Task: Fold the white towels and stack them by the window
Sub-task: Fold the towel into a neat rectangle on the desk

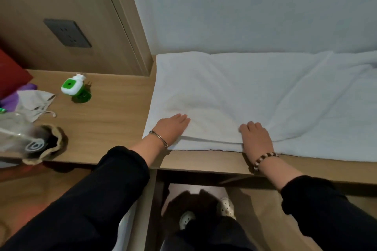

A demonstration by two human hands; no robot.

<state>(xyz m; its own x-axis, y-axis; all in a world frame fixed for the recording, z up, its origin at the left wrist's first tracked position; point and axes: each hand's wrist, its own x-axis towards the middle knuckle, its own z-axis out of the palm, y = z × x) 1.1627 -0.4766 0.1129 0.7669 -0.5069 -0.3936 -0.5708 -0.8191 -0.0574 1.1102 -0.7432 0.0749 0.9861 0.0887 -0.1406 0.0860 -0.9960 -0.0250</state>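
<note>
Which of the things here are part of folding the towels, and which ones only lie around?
Part of the job: white towel, left hand and right hand pressing on it.
Only lying around: green and white plug-in device, grey drawstring pouch, wall socket, red object.

The wooden worktop (114,120) carries a white towel (234,91) spread over its right part, the near hem doubled back along the front edge. On the left part a green-and-white plug-in vaporizer (74,88) lies towards the back. A grey drawstring pouch (35,102) lies near the left edge, and a brown woven pouch (51,142) sits at the front edge.
</note>
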